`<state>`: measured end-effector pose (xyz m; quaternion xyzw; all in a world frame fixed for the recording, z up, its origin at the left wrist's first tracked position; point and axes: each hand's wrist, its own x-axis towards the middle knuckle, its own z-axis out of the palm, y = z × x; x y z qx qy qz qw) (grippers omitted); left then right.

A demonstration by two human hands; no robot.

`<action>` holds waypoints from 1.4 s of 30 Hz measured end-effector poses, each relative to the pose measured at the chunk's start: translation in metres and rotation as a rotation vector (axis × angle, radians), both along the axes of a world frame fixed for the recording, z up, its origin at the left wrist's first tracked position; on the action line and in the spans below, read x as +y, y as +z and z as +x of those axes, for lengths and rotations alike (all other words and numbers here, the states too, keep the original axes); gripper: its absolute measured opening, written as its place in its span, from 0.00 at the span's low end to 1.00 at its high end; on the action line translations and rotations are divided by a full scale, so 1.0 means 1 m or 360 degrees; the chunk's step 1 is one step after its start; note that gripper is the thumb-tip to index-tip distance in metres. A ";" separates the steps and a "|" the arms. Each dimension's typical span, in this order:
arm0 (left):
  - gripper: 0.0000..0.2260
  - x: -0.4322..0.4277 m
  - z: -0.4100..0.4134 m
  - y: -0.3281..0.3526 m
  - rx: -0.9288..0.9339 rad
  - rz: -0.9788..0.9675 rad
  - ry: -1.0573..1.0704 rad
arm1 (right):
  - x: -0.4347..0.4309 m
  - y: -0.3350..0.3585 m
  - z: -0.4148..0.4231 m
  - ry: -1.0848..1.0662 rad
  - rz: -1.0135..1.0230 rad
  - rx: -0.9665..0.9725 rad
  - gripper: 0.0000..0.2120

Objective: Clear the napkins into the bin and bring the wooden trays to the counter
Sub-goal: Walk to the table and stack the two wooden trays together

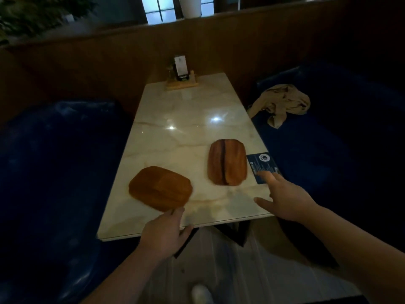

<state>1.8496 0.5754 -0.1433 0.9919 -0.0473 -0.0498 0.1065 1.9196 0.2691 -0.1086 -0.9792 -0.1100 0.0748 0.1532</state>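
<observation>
Two wooden trays lie on a pale marble table. The left tray sits near the front left edge, turned at an angle. The right tray lies lengthwise near the right edge, a dark groove down its middle. My left hand hovers at the table's front edge, its fingertips just touching the left tray's near corner, holding nothing. My right hand is spread over the front right corner, fingers apart, a fingertip on a dark blue card. No napkins show on the table.
A wooden condiment holder with a white card stands at the table's far end. Dark blue booth seats flank the table; a crumpled beige cloth lies on the right seat. A wooden partition runs behind. Light floor lies below me.
</observation>
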 end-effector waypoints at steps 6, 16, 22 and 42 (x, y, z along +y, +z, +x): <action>0.23 0.000 0.086 -0.038 0.0098 -0.0142 0.0042 | -0.005 -0.027 0.074 -0.0074 -0.0045 0.0213 0.29; 0.19 -0.001 0.232 -0.089 0.0472 -0.0639 0.0277 | -0.016 -0.084 0.185 -0.0396 0.0137 0.0776 0.10; 0.14 -0.003 0.273 -0.121 0.0606 -0.0795 0.0404 | -0.005 -0.115 0.229 -0.0502 0.0300 0.0944 0.08; 0.14 -0.075 0.295 -0.152 0.0834 -0.1196 0.1412 | 0.003 -0.166 0.411 -0.0229 0.0531 0.0902 0.14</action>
